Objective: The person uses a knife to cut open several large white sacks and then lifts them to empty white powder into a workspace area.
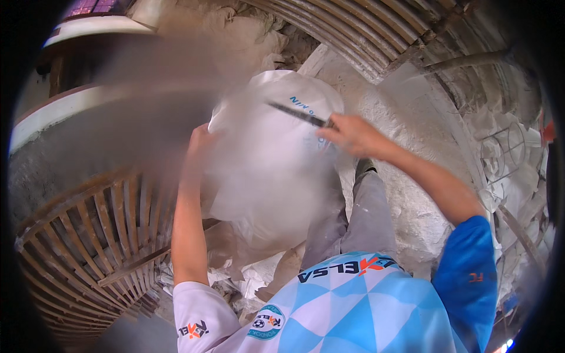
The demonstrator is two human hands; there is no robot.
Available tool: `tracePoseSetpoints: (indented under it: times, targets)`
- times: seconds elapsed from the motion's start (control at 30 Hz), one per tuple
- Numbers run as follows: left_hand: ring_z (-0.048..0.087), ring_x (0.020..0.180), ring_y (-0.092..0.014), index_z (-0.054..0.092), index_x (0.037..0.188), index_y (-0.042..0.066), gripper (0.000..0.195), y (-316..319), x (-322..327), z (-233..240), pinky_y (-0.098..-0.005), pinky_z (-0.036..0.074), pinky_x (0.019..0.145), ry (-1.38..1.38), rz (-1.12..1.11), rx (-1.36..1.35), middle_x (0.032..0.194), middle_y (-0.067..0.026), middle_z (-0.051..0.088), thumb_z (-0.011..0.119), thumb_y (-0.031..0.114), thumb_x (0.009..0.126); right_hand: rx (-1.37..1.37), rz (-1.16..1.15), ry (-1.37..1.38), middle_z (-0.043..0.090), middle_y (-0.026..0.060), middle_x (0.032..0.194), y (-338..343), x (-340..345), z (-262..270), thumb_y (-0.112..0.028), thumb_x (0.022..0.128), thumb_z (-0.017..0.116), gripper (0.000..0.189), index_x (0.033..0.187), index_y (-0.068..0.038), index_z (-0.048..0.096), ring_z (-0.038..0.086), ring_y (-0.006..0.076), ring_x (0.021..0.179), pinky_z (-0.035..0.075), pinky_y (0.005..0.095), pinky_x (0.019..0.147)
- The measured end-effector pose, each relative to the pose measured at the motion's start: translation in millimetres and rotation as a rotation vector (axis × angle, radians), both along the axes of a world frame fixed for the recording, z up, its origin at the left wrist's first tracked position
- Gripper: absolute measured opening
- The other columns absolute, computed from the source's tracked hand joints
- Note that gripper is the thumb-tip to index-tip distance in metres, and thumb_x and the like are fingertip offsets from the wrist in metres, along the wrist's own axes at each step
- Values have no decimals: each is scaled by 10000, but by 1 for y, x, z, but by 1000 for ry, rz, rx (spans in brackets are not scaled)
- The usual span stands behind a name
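A large white sack (pixel 278 167) with blue printing stands in front of my legs, its lower part hazy. My right hand (pixel 353 134) grips the handle of a knife (pixel 298 113), whose dark blade points left across the sack's upper face. On the left edge of the sack, my left hand (pixel 205 141) appears to grasp the material. A blurred smear over the view hides its fingers in part. Whether the blade touches the sack cannot be made out.
Pale powder (pixel 415 176) covers the ground at my right. A slatted wooden rack (pixel 110 220) stands at the lower left, and another slatted frame (pixel 353 31) is at the top. A wire frame (pixel 503 152) and crumpled sacks lie far right. A low wall (pixel 62 117) runs along the left.
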State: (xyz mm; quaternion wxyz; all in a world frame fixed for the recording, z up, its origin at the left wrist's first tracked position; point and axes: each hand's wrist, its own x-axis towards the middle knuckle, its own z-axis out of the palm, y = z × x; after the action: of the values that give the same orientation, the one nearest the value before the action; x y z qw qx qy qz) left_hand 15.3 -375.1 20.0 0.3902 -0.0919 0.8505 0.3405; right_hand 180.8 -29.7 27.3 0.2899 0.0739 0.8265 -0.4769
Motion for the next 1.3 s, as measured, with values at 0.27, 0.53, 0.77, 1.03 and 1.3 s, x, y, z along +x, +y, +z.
tracePoseSetpoints:
  times: [0.27,0.53,0.77,1.03,1.3]
  targets:
    - [540,787,-132,615,1040,-10,163,21,18,-15,-320,457,718,381,130,-64,896,-46,629,620,117,938,-122,-280,153,663,224,790,-116,80,-61,-489,995,473,492,936,-4,529,641,453,772,480,530,693]
    - [548,800,-124,590,1021,-6,122,6,3,-37,-300,458,729,516,27,35,909,-48,632,596,104,969,-107,-367,182,647,233,723,-160,73,-63,-438,1002,493,459,905,11,502,636,450,709,472,539,622]
    - [557,814,-120,591,1035,-12,124,13,10,-36,-291,463,738,474,92,30,926,-51,640,591,93,970,-100,-388,89,652,242,737,-160,60,-43,-445,997,497,467,905,13,508,642,455,708,485,544,626]
    - [563,874,-118,609,1082,-22,192,-9,17,-35,-272,456,803,436,-39,214,951,-62,657,623,103,937,-154,-24,84,684,246,975,-21,4,-34,-427,967,525,496,1093,44,616,662,383,974,493,463,874]
    - [609,752,-125,649,1063,16,206,4,12,-12,-307,491,689,209,171,189,907,-28,662,643,175,931,-87,-207,53,675,232,863,-26,40,-25,-459,953,583,552,1078,78,563,666,400,876,507,443,785]
